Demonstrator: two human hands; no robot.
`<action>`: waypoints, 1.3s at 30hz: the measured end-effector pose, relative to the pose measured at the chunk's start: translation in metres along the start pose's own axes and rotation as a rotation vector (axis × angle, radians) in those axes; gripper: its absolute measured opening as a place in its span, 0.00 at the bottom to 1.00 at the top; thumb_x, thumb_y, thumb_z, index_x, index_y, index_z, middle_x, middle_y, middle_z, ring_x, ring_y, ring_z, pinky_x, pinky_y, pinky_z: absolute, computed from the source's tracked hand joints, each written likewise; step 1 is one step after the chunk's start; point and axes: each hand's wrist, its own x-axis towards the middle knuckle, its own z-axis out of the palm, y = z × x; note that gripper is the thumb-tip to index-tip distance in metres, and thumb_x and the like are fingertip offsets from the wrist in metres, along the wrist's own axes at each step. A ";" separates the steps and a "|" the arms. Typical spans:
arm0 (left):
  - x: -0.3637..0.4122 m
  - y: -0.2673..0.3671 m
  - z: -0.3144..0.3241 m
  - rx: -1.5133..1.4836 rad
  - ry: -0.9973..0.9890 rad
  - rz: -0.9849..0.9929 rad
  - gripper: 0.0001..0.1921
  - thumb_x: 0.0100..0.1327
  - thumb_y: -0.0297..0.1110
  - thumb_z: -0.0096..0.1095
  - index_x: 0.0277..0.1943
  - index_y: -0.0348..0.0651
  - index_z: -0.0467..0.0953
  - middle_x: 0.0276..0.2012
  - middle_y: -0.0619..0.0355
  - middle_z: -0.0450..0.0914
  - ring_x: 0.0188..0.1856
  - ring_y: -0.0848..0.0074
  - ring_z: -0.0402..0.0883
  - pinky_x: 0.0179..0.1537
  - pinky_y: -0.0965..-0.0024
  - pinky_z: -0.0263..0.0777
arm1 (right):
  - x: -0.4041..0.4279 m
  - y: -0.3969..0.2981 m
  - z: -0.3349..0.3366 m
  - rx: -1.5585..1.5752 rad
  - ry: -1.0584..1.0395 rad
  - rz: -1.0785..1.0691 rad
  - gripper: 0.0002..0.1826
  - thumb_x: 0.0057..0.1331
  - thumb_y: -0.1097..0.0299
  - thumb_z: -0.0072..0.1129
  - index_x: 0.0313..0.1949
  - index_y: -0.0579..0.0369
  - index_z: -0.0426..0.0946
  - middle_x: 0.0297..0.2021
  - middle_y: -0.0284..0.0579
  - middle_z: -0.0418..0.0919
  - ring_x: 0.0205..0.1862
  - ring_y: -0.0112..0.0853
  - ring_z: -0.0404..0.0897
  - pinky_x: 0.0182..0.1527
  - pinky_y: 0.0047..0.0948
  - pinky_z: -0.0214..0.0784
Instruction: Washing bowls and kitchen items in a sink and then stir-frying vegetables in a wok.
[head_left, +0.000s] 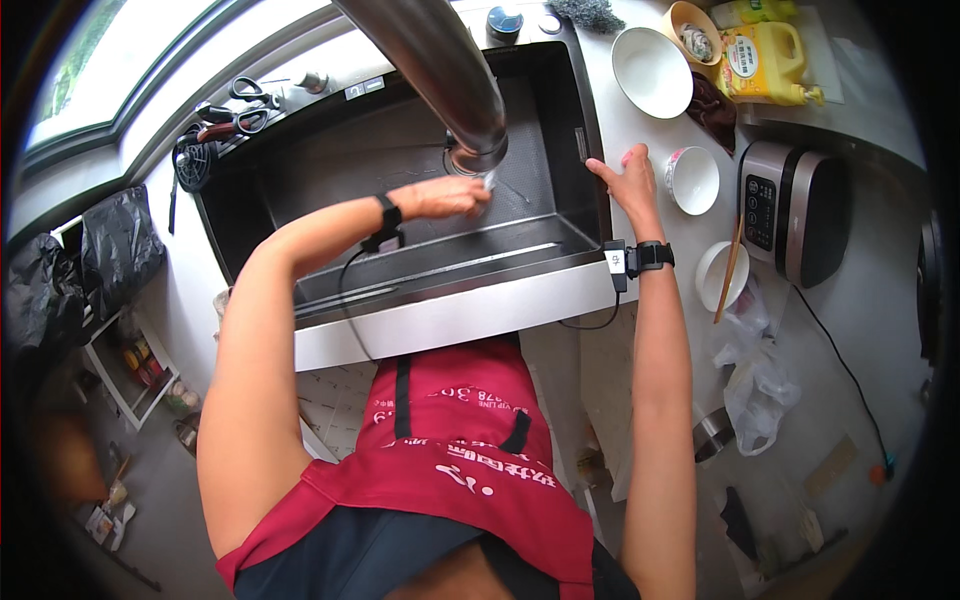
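Note:
My left hand (447, 198) reaches over the dark kitchen sink (315, 161), its fingers closed on a small whitish thing (489, 181) just below the mouth of the metal faucet (442, 67). What that thing is cannot be told. On the sink's right rim, my right hand (634, 176) rests with thumb and fingers apart; a bit of pink (627, 158) shows by its fingertips, and I cannot tell whether the hand holds it. A small white bowl with a pink pattern (694, 181) stands just right of this hand. Streaks of water lie on the sink floor.
Right counter: a large white bowl (652, 73), a bowl with chopsticks (721, 277), a yellow jug (761, 64), a grey and black appliance (795, 214) and plastic bags (759, 397). Scissors (251, 105) and a black strainer (195, 161) are at the sink's upper left.

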 end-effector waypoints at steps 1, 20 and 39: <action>-0.014 0.021 0.001 -0.011 -0.002 -0.001 0.08 0.59 0.33 0.53 0.29 0.40 0.76 0.44 0.53 0.72 0.46 0.60 0.72 0.47 0.62 0.71 | -0.001 0.000 -0.001 0.004 -0.002 0.010 0.35 0.48 0.49 0.78 0.36 0.61 0.62 0.33 0.54 0.73 0.38 0.46 0.76 0.43 0.43 0.70; -0.219 0.076 0.019 -0.138 -0.301 -0.469 0.12 0.64 0.34 0.52 0.45 0.43 0.81 0.55 0.50 0.73 0.57 0.54 0.74 0.59 0.60 0.69 | 0.000 -0.026 -0.007 0.014 -0.069 -0.006 0.34 0.52 0.49 0.76 0.34 0.60 0.59 0.28 0.48 0.70 0.19 0.32 0.74 0.23 0.31 0.71; 0.017 0.020 0.014 -0.133 0.309 -0.646 0.14 0.66 0.29 0.47 0.52 0.41 0.75 0.58 0.45 0.67 0.59 0.54 0.69 0.59 0.61 0.67 | 0.002 0.007 0.001 -0.041 0.040 -0.127 0.34 0.54 0.51 0.75 0.34 0.55 0.55 0.27 0.44 0.68 0.18 0.28 0.72 0.20 0.27 0.68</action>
